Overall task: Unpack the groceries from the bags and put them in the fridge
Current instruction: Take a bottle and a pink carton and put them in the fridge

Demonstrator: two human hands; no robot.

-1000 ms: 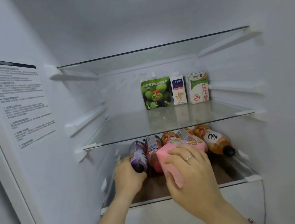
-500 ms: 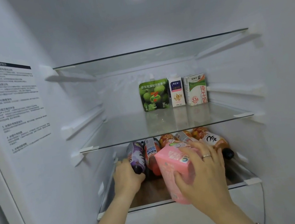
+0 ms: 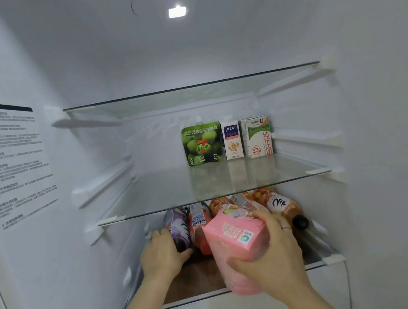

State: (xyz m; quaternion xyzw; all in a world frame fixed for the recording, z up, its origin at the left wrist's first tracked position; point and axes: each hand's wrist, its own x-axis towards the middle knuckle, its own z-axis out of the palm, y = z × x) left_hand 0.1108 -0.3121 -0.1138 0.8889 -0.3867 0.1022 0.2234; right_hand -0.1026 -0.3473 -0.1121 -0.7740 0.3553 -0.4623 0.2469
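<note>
Pink carton (image 3: pixel 235 241) is in my right hand (image 3: pixel 274 258), thumb low and fingers curled over its top, tilted just in front of the bottles lying on the brown lower shelf (image 3: pixel 191 280). My left hand (image 3: pixel 160 256) curls round the cap end of the purple bottle (image 3: pixel 179 228), leftmost, touching a red bottle (image 3: pixel 199 225). Glass middle shelf (image 3: pixel 164 196) carries a green 7-Eleven pouch (image 3: pixel 202 144) and two small cartons (image 3: pixel 232 142) at the back; white fridge walls, ceiling light (image 3: pixel 177 11) on, printed label (image 3: pixel 9 160) on left wall.
</note>
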